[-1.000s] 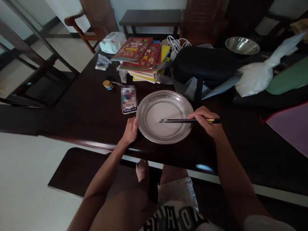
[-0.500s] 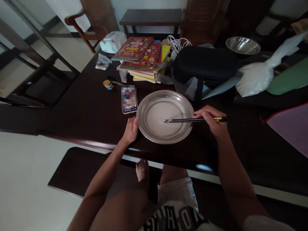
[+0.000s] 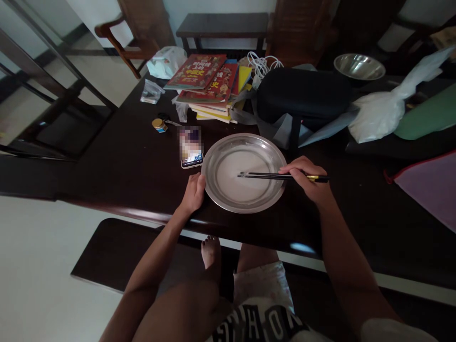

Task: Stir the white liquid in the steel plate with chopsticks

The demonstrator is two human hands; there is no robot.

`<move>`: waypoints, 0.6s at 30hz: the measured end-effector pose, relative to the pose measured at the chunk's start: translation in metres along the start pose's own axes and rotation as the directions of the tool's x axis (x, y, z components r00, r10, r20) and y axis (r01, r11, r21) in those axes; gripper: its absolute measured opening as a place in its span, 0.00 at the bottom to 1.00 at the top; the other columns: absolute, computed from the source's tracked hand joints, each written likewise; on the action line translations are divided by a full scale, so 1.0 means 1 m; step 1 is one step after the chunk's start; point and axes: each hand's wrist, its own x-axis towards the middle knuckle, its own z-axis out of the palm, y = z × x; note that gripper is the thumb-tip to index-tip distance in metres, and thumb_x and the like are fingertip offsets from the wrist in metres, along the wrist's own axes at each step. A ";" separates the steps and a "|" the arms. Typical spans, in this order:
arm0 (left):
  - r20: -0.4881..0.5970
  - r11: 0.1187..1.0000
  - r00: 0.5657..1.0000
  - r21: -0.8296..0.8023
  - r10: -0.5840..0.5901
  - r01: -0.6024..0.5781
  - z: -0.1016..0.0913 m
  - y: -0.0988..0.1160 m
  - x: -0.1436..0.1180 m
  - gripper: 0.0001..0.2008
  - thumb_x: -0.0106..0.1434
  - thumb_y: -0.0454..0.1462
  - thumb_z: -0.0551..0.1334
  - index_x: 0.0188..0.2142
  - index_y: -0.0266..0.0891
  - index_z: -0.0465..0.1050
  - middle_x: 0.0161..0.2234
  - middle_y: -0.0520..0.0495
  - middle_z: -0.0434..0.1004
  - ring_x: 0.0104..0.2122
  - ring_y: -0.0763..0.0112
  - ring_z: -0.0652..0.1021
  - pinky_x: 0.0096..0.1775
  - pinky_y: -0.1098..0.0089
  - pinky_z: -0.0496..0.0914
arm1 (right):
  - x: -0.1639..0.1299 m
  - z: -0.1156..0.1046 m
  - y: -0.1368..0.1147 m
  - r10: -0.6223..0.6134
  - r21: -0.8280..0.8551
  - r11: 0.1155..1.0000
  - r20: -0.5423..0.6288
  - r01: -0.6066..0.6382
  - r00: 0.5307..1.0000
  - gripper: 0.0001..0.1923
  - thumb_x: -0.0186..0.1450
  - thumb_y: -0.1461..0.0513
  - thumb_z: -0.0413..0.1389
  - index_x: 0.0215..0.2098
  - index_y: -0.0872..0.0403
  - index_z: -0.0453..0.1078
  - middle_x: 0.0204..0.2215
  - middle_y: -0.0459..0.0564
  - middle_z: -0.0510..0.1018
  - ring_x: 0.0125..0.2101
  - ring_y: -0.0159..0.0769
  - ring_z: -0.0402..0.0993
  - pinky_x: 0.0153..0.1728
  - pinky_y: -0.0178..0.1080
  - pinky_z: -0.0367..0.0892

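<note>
A wide metal basin sits on the dark table near its front edge. It holds a whitish, milky liquid. My left hand grips the basin's left rim, its thumb on top and the fingers partly hidden beneath. In my right hand is a pair of black chopsticks with gold bands, held nearly level over the right rim. Their tips dip into the liquid around the middle of the basin. Just beyond the left rim lies a lit phone, its screen partly blurred.
Behind the phone are a small jar and scissors. Red books are stacked farther back, beside a black case. To the right stand a tied white bag, another metal bowl and a purple cloth.
My right hand and the chopsticks have shifted left, bringing the tips slightly farther left and up in the liquid. My left hand stays on the rim. The phone's picture has changed.
</note>
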 end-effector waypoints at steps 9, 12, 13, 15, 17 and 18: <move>0.001 1.000 1.000 -0.009 -0.010 0.010 0.001 -0.001 0.000 0.33 0.75 0.60 0.37 0.24 0.44 0.62 0.25 0.44 0.71 0.30 0.61 0.73 0.42 0.58 0.73 | 0.000 0.001 0.000 0.013 -0.004 1.000 0.014 -0.013 1.000 0.11 0.73 0.56 0.58 0.40 0.43 0.83 0.34 0.46 0.87 0.37 0.42 0.81 0.42 0.47 0.75; 0.002 1.000 1.000 0.001 -0.009 0.009 0.001 -0.001 0.000 0.33 0.75 0.59 0.37 0.25 0.44 0.62 0.25 0.43 0.72 0.30 0.61 0.73 0.42 0.58 0.73 | 0.000 0.000 0.001 0.013 -0.033 0.999 -0.035 -0.015 0.999 0.12 0.73 0.54 0.57 0.39 0.43 0.83 0.33 0.47 0.87 0.37 0.43 0.81 0.41 0.49 0.75; 0.005 1.000 1.000 0.005 -0.011 0.011 0.001 0.000 0.000 0.33 0.75 0.59 0.37 0.24 0.44 0.62 0.26 0.43 0.72 0.30 0.62 0.73 0.42 0.58 0.73 | 0.000 0.000 0.001 0.020 -0.028 0.999 -0.052 -0.022 0.998 0.12 0.73 0.53 0.57 0.39 0.43 0.83 0.32 0.47 0.86 0.36 0.43 0.81 0.41 0.49 0.75; 0.008 1.000 1.000 0.013 -0.013 0.013 0.000 0.000 0.000 0.33 0.75 0.59 0.36 0.24 0.44 0.61 0.25 0.44 0.72 0.30 0.62 0.72 0.41 0.58 0.73 | 0.000 0.000 0.002 0.030 -0.009 1.000 -0.051 -0.030 0.998 0.13 0.74 0.53 0.56 0.39 0.43 0.83 0.30 0.47 0.86 0.35 0.43 0.81 0.40 0.49 0.75; 0.013 1.000 1.000 0.014 -0.017 0.016 0.000 0.001 0.000 0.34 0.74 0.60 0.36 0.24 0.44 0.60 0.25 0.44 0.71 0.30 0.62 0.73 0.41 0.58 0.73 | 0.000 0.000 0.001 0.017 -0.003 1.000 -0.006 -0.017 1.000 0.12 0.74 0.54 0.57 0.40 0.43 0.83 0.32 0.47 0.86 0.36 0.42 0.81 0.41 0.48 0.75; 0.013 1.000 1.000 0.012 -0.018 0.018 0.000 0.001 0.000 0.34 0.74 0.60 0.36 0.24 0.44 0.60 0.25 0.44 0.71 0.30 0.62 0.73 0.42 0.58 0.73 | 0.000 0.001 0.001 0.006 -0.007 1.000 0.011 -0.006 1.000 0.11 0.73 0.55 0.57 0.40 0.43 0.83 0.33 0.47 0.87 0.37 0.42 0.81 0.42 0.48 0.75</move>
